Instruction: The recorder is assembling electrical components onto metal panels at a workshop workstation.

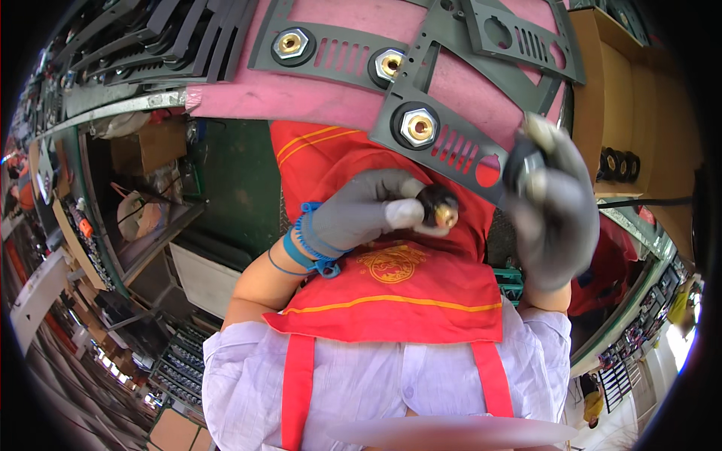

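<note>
Left grey-gloved hand [380,204]: grip closed round black brass-ended part [430,201]. Right grey-gloved hand [558,218], blurred: grip around dark piece [520,164], near slotted grey metal plate [432,155] overhanging pink tabletop [301,98].

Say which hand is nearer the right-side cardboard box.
Right. The right hand is just left of the box; the left hand is farther left, over the red apron.

A black-and-brass fitting [436,204] in your grey-gloved left hand [372,204]

Nearer you than that grip, your red apron [421,323] shows a yellow stripe and emblem, and the wristband [297,253] is blue; beyond the grip, a dark grey plate [384,124] bears a silver nut [419,125] with a brass centre, beside a pink surface [301,98].
</note>
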Available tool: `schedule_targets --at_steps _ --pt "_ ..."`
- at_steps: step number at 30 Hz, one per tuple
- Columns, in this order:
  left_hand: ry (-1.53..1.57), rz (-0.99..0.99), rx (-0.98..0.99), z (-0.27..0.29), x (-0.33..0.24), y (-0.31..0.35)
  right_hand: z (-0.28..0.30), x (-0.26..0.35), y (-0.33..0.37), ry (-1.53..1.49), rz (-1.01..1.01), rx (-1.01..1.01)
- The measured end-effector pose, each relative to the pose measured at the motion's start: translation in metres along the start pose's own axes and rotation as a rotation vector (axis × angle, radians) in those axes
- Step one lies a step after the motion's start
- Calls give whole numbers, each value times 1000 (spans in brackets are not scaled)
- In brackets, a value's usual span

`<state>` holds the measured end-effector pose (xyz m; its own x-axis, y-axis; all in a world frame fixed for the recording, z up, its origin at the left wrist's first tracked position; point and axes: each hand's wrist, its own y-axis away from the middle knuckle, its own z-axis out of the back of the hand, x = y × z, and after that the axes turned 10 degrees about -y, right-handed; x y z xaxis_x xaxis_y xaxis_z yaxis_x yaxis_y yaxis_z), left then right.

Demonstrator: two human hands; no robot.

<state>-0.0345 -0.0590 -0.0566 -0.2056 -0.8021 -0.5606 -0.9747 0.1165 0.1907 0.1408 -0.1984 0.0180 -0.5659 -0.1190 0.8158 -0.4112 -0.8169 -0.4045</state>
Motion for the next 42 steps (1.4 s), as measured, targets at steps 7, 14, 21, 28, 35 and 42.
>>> schedule_targets --at_steps 7,14,21,28,35,42 --pt "-567 -187 -158 7 38 -29 -11 -26 6 228 -111 128" --pt "372 0 35 12 48 -32 -14 -25 6 7 -225 69" --pt "346 -53 -71 3 49 -36 -18 -32 6 -122 -302 -36" --pt "284 -97 -122 -7 31 -29 -7 -30 -2 -196 -308 11" --pt "-226 -44 -234 -15 10 -27 22 -21 -14 -2 -62 518" --pt "-289 -85 -370 -23 9 -31 21 -9 -7 202 13 418"
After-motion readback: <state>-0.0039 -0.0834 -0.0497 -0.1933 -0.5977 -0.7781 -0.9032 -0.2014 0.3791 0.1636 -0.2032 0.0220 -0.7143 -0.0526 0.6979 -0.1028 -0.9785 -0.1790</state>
